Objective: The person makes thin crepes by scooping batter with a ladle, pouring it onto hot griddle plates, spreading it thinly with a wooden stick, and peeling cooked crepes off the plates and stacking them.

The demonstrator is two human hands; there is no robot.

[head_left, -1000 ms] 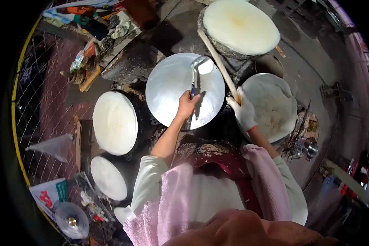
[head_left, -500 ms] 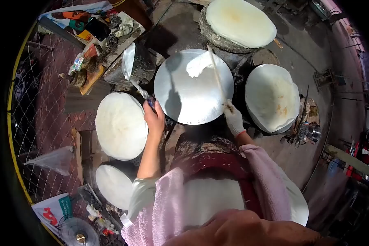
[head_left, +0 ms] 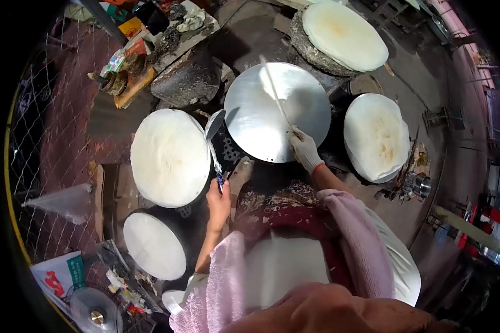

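Observation:
My right hand (head_left: 304, 150), in a white work glove, is closed round a thin wooden spreader stick (head_left: 276, 99). The stick slants across a round metal griddle (head_left: 255, 125), where a white patch of batter (head_left: 269, 83) lies near the far edge. Bare and closed, my left hand (head_left: 219, 201) grips the blue handle of a metal ladle (head_left: 215, 126). The ladle's bowl is up between that griddle and a large pale flatbread (head_left: 169, 161) on the left. Another flatbread (head_left: 375, 133) lies on the right.
A stack of pale flatbreads (head_left: 344, 36) sits on a round stand at the back right. A smaller white round (head_left: 154, 247) is at the front left. Beyond the griddle's left side stands a dark batter tub (head_left: 186, 80). A fan (head_left: 94, 311) and wire fence border the left.
My left hand has drawn the ladle back from beside the tub, toward my body. The batter patch looks smaller, and the stick has shifted over it. My view has turned slightly.

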